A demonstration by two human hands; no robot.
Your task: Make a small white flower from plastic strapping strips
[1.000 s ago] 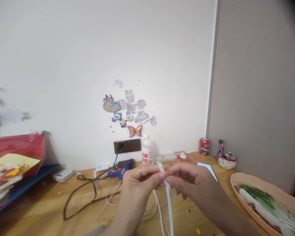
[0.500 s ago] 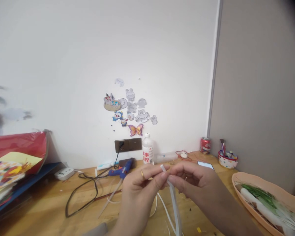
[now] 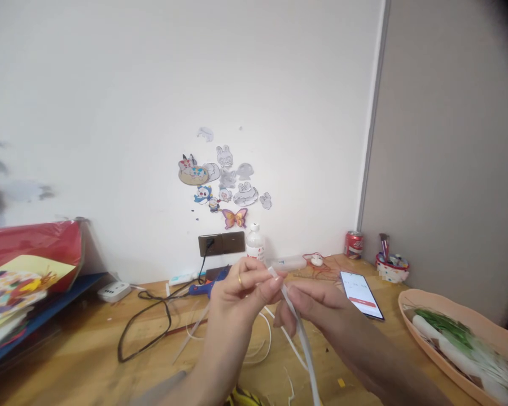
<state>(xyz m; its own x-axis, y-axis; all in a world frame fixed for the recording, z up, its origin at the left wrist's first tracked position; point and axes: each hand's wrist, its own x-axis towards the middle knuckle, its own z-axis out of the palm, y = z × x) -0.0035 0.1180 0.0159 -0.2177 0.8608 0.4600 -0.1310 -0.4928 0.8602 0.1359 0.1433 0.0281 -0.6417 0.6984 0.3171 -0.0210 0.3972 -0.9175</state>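
A narrow white strip (image 3: 303, 341) hangs down in front of me past the lower edge of the picture; whether it is paper or plastic I cannot tell. Near its upper end, my left hand (image 3: 248, 293) pinches it between thumb and index finger, with a short tip sticking up. A gold-coloured ring is on one of that hand's fingers. Just below, my right hand (image 3: 322, 307) grips the same strip with thumb and bent fingers. Beneath the hands, a white cord (image 3: 271, 332) loops over the wooden table (image 3: 152, 372).
A blue glue gun (image 3: 201, 289) with a black cable lies left behind my hands. Farther back stand a clear bottle (image 3: 254, 242) and a red can (image 3: 354, 245). To the right are a phone (image 3: 362, 296), a brush pot (image 3: 392, 269) and a peach tray (image 3: 410, 321). A white power strip (image 3: 114, 291) sits left.
Both hands have risen slightly, and the right hand's fingers have shifted lower along the strip. More of the phone now shows, and something yellow and black appears at the bottom edge.
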